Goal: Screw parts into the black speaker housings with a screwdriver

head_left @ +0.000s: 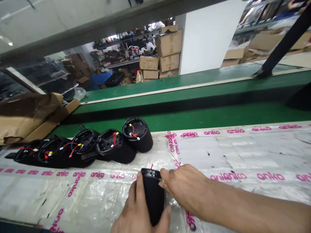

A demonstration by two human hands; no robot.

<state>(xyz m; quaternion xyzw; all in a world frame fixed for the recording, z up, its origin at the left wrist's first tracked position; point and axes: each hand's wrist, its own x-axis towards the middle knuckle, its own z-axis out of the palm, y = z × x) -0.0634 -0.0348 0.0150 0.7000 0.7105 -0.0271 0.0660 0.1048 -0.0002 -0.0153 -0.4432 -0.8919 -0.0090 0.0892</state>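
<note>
A black cylindrical speaker housing stands before me, slightly tilted, with small holes along its top band and a bit of red wire showing above the rim. My left hand is wrapped around its lower left side, with fingers along the wall and the thumb at the right. At the right edge of the rim, the fingers of my right hand are pinched together. A small yellow bit peeks out between them; what it belongs to is hidden.
Several similar black housings lie in a row at the left, open ends showing red wires and yellow connectors. Plastic sheeting printed with pink "anko" covers the bench. Behind it runs a green surface. An open cardboard box stands far left.
</note>
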